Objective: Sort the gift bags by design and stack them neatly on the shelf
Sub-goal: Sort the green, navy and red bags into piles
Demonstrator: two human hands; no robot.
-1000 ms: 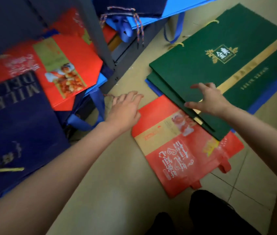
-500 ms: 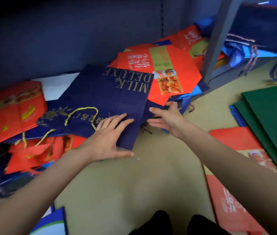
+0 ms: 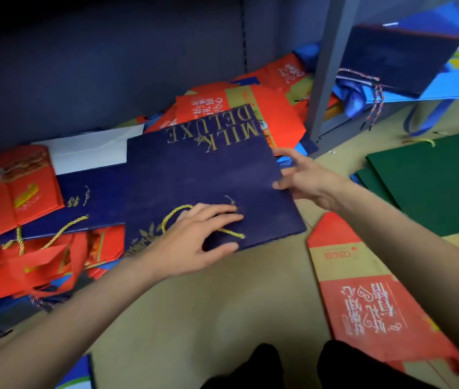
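Observation:
A navy gift bag (image 3: 200,175) with gold "MILK DELUXE" lettering lies tilted on top of the pile on the floor. My left hand (image 3: 194,242) grips its near edge, fingers spread on top over the gold cord handle, thumb at the rim. My right hand (image 3: 307,178) pinches the bag's right edge. A second navy bag (image 3: 96,203) lies partly under it. Red gift bags are heaped to the left (image 3: 12,192) and behind (image 3: 250,108). One red bag (image 3: 363,304) lies flat on the floor at the right, near a stack of green bags (image 3: 433,186).
A grey shelf post (image 3: 326,66) stands behind my right hand, with a dark navy bag (image 3: 396,57) and blue bags on the low shelf beside it. A white bag (image 3: 91,150) lies at the back of the pile. My dark-clad knees (image 3: 250,366) are at the bottom edge.
Both hands left the red and green bags at the right and came to the navy bag. They have taken hold of it, and it has shifted right and turned.

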